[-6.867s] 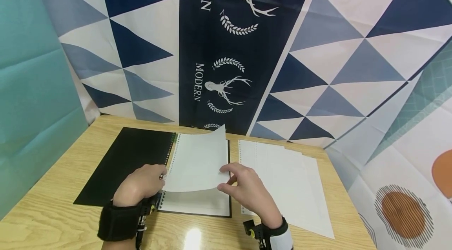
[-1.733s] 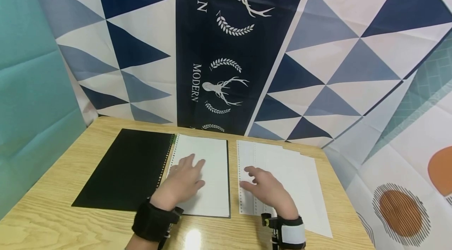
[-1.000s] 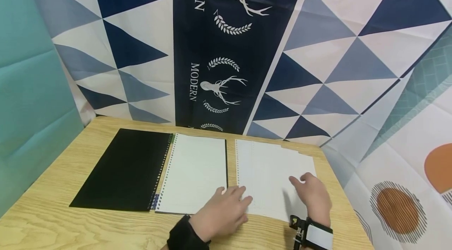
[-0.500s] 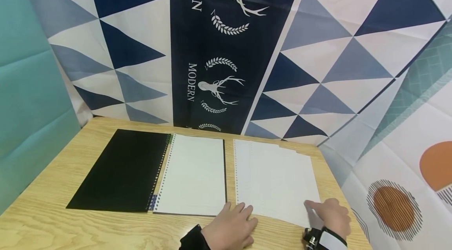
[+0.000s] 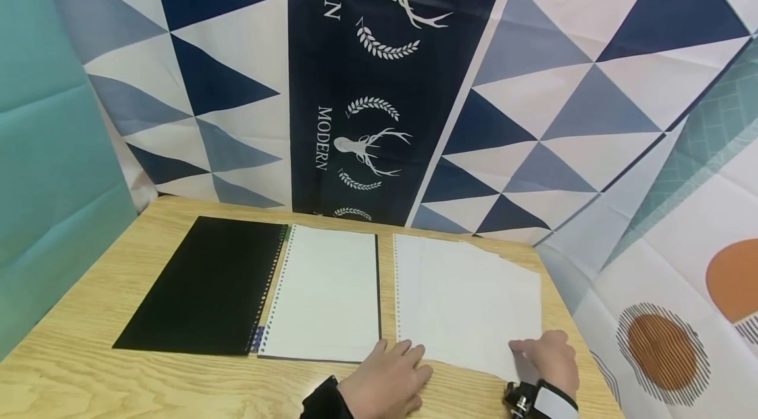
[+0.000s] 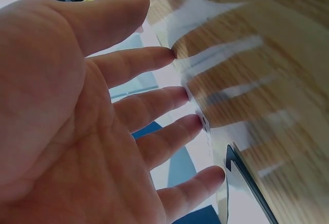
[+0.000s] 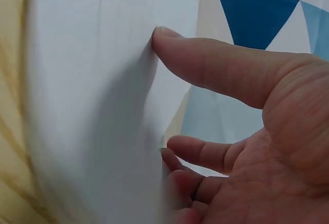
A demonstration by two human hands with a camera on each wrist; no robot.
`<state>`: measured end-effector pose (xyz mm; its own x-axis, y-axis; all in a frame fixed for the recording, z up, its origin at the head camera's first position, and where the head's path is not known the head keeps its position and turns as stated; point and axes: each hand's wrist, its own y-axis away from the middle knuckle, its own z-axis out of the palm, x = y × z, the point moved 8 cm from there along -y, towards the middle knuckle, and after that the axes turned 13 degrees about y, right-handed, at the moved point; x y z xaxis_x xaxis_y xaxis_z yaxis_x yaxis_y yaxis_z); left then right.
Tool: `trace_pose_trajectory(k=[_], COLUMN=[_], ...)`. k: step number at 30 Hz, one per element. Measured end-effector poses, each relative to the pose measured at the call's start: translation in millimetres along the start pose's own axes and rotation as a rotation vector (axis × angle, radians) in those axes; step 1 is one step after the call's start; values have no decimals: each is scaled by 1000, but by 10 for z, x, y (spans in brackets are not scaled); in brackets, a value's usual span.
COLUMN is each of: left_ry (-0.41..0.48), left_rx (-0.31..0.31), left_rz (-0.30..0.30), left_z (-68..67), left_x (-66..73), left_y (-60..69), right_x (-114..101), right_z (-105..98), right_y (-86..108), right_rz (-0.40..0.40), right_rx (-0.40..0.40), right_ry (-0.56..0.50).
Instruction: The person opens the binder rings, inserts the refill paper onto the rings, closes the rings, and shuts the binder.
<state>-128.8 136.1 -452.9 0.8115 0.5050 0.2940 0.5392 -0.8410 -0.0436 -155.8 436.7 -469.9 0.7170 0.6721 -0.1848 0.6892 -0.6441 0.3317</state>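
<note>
Loose white sheets with punched holes (image 5: 456, 300) lie fanned on the table's right half. My right hand (image 5: 551, 360) pinches the top sheet near its lower right corner. In the right wrist view the thumb presses on the sheet (image 7: 118, 80), with curled fingers at its edge. My left hand (image 5: 387, 383) is at the near left corner of the sheets, its fingers spread and nearly straight. In the left wrist view the fingertips (image 6: 193, 124) touch the paper's edge. Left of the sheets lies an open loose-leaf notebook, its black cover (image 5: 201, 287) folded out beside white pages (image 5: 326, 287).
The wooden table (image 5: 148, 379) ends at a patterned cloth backdrop (image 5: 379, 90) with deer and triangles. A teal cloth (image 5: 59, 143) hangs on the left. White cloth with brown circles (image 5: 663, 353) borders the right side.
Both hands have moved right, from the notebook's pages to the loose sheets. The top sheet's right edge has shifted outward and up under my right hand in the last half second. My left hand stays put.
</note>
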Motion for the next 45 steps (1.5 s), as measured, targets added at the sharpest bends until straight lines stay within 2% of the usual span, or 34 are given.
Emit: trace_pose_trajectory(k=[9,12,18,21,24,27,30,35,41,45], left_ry=[41,33,19,34,50,79,128,198,253,334], left_rx=[-8,2,14,6,-4,-3,32,130,227,273], left_rz=[-11,-9,7,9,9,3,-6,-30,-107,-170], left_z=[16,11,-4,-4,-1,-7,-55,-203,-347,-417], left_x=[-28,-36,-48,-52,-60,-85,-131,-256,-428,-529], left_y=[-1,2,8,8,6,-3,-14,-31,-6,11], right_x=[26,32,44,67,68,40,6,-39,-89,-156], right_z=[45,23,-63,-56,-54,-80,-140,-277,-373,-460], right_y=[-29,-40,-73,-100,-112,-107,-78,-13,56,134], right_rz=[-1,-30,-140,-120,-92,-101,-133,-160,-162,-195], right_rx=[-52,-44,-4,-22,-39,-42,-20,69,99,109], right_ry=[-149,-144,-95,-121,-190,-263,-301,-306,-344,-365])
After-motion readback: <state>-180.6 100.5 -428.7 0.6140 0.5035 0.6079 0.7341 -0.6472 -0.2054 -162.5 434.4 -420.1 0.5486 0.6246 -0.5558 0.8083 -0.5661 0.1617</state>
